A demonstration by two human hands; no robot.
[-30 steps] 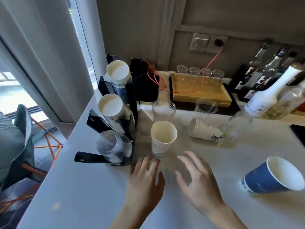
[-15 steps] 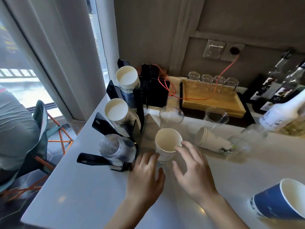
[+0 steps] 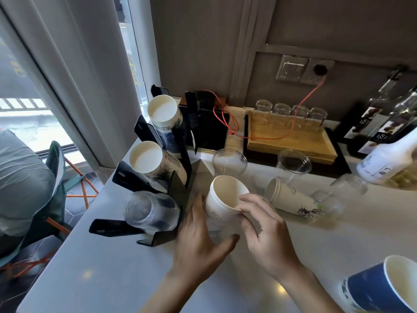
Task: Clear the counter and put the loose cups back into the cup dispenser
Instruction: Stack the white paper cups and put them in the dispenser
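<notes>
While your right hand (image 3: pixel 266 231) pinches the near rim of the white paper cup (image 3: pixel 222 199), fingers over the lip and thumb below, your left hand (image 3: pixel 200 236) cups its side and base, fingers spread. The cup is tilted, mouth up toward you, just right of the black cup dispenser (image 3: pixel 158 184) on the table (image 3: pixel 101 267). I'd call this the pick-up for loading. Grip light; paper rim will crush if you squeeze. Turn the cup so it lines up with the matching white stack (image 3: pixel 146 158) in the middle slot, then nest it straight along the slot's axis, no wobble. Top slot holds a blue-printed stack (image 3: pixel 162 111), bottom slot clear plastic cups (image 3: pixel 146 211), so don't mix. Keep your left wrist off the dispenser's edge, it may slide. Loose ones left: lying paper cup (image 3: pixel 291 199), clear cups (image 3: pixel 229 162) behind it, blue cup (image 3: pixel 381 288) near right.
</notes>
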